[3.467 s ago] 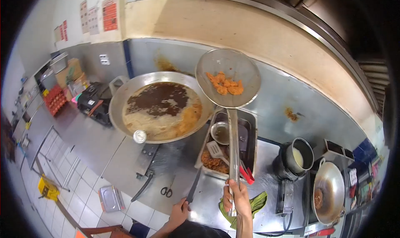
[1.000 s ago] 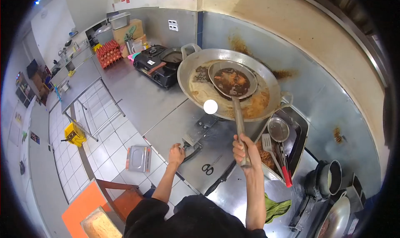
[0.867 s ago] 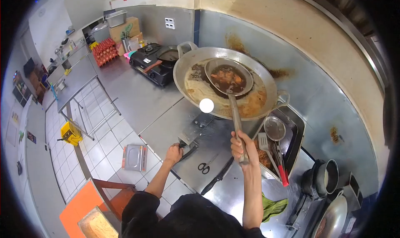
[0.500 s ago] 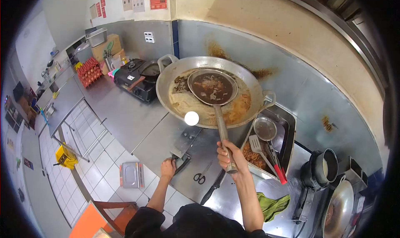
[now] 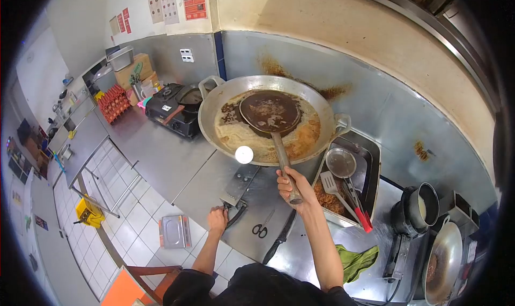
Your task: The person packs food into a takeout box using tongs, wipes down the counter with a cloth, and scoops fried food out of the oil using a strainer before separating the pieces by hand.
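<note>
Your right hand [image 5: 292, 187] is wrapped around the handle of the mesh strainer [image 5: 280, 151]; its bowl sits in the oil [image 5: 236, 137] in the wok [image 5: 211, 118]. Left hand [image 5: 218, 219] at burner front [image 5: 240, 183], fingers curled; can't tell if gripping.

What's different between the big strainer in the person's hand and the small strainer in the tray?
Size: the big strainer has a much wider head than the small strainer.
Place: the big strainer's head is down in the liquid in the wok; the small strainer's is in the tray.
Hold: the right hand grips the big strainer; no hand touches the small strainer.
Both have round heads.
</note>
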Motion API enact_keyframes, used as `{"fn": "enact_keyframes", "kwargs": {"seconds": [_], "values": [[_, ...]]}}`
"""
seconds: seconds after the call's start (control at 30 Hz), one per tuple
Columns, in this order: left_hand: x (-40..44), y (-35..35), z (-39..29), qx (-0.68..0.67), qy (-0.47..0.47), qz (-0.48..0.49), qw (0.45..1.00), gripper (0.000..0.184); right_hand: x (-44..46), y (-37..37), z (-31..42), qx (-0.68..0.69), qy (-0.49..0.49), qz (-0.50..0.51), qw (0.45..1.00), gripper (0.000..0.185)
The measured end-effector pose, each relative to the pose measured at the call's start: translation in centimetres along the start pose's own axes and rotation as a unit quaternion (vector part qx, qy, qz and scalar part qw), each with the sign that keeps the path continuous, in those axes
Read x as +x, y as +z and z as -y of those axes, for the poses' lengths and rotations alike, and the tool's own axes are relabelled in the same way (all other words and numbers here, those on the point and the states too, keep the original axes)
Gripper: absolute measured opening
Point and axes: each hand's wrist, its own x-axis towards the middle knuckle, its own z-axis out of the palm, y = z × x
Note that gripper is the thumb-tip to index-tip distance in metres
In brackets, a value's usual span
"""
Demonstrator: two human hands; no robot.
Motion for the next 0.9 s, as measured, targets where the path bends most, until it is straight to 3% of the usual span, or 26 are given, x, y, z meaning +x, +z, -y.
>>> {"fn": "enact_keyframes", "kwargs": {"seconds": [0.13,0.27,0.33,0.53,0.6,0.73,0.8,0.9], "values": [[0.3,-0.4,-0.2,0.007,-0.036,0.043,0.998,0.024,-1.4,0.9,-1.0,0.005,-0.012,-0.013,1.000,0.024],[-1.3,-1.9,-3.3,-0.003,-0.076,-0.004,0.997,0.026,-0.6,0.5,-0.6,-0.006,-0.027,-0.018,0.999,0.024],[-2.5,-2.1,-4.4,-0.070,-0.063,-0.169,0.981,0.030,-0.3,-0.1,-0.6,0.017,-0.031,-0.006,0.999,0.023],[-7.4,-3.9,-9.0,-0.174,-0.013,-0.171,0.970,0.025,0.1,-0.7,-0.7,-0.007,-0.018,0.010,1.000,0.021],[-8.8,-4.2,-9.4,-0.189,0.070,-0.135,0.970,0.022,0.1,-0.4,-0.9,0.015,-0.014,0.019,1.000,0.020],[-12.0,-4.9,-11.2,-0.260,0.087,-0.099,0.957,0.018,0.1,-0.2,-0.4,-0.008,-0.012,-0.001,1.000,0.019],[-14.2,-5.3,-10.6,-0.309,-0.012,0.110,0.945,0.016,0.0,-1.0,-0.9,0.004,-0.011,0.005,1.000,0.020],[-16.7,-4.7,-7.7,-0.238,-0.019,0.167,0.956,0.019,-1.2,0.3,-0.7,-0.015,-0.003,-0.006,1.000,0.021]]}}
